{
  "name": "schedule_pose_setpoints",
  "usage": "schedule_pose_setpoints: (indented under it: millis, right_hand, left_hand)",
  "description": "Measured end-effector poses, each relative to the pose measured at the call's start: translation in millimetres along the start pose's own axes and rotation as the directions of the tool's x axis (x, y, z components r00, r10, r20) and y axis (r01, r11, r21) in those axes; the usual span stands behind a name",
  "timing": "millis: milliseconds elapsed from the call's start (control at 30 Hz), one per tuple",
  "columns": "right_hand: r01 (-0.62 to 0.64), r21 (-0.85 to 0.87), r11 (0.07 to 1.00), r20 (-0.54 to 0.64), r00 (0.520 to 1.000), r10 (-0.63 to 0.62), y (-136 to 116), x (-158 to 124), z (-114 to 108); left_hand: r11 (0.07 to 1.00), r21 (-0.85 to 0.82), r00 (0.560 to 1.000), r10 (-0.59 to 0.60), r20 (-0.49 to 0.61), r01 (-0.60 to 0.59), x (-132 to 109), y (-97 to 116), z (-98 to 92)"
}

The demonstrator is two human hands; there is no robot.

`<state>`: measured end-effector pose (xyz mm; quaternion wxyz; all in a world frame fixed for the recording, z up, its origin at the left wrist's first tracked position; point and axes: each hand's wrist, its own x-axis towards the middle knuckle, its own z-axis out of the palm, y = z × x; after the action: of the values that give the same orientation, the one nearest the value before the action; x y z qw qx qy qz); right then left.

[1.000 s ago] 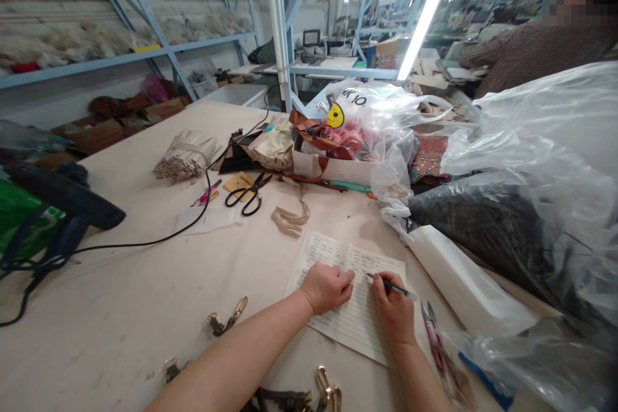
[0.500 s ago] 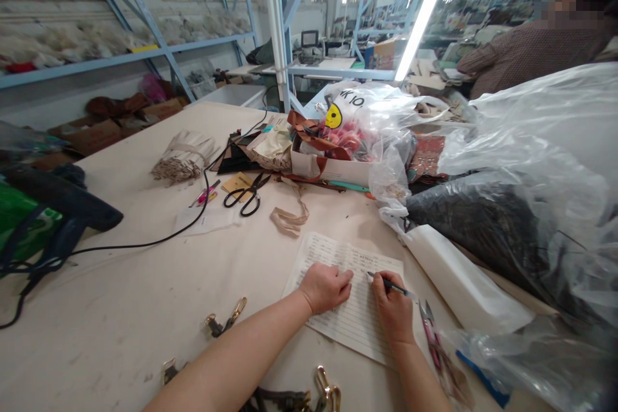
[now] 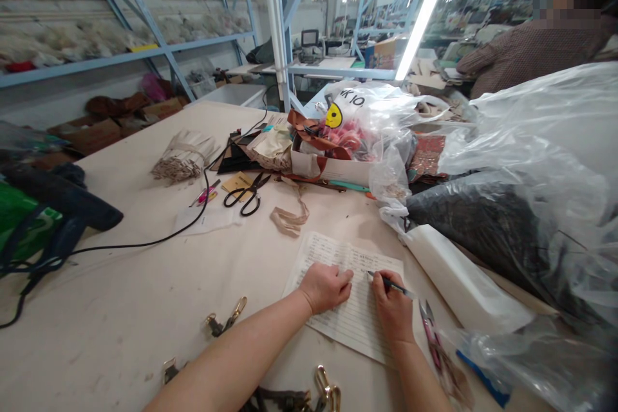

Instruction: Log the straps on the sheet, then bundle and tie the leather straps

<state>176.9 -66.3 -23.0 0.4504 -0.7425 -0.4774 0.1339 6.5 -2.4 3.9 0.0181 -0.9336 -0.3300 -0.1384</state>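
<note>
The right hand (image 3: 393, 312) is closed in a writing grip on a pen (image 3: 392, 285), its tip down on the lined sheet (image 3: 355, 328) that lies on the table (image 3: 145, 283) directly in front of the person. The left hand (image 3: 326, 288), curled into a loose fist and holding nothing, rests on the sheet at nine o'clock from the pen, likely to stop the paper sliding under the strokes. Pink snips (image 3: 431, 331) lie at three o'clock just beside the sheet, a white roll (image 3: 463, 283) beyond them at two, black scissors (image 3: 246, 196) well apart at eleven and brass clasps (image 3: 226, 318) near at eight, seemingly left within reach
</note>
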Motion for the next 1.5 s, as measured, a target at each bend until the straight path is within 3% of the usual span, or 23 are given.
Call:
schedule_pose_setpoints:
  millis: [867, 1067, 1500]
  right_hand:
    - [0.016, -0.022, 1.000, 0.005, 1.000, -0.016, -0.9, -0.7, -0.6]
    - [-0.035, -0.086, 0.996, -0.101, 0.995, 0.026, -6.1, -2.0, -2.7]
    - [-0.041, -0.125, 0.991, -0.037, 0.999, 0.036, -3.1, -1.1, -2.0]
  left_hand:
    - [1.000, -0.005, 1.000, -0.003, 0.017, 0.003, 0.0, 0.4, -0.3]
    - [1.000, -0.015, 1.000, -0.005, 0.020, 0.005, 0.3, 0.3, -0.4]
    - [1.000, -0.012, 1.000, 0.004, 0.016, -0.004, 0.2, 0.5, -0.3]
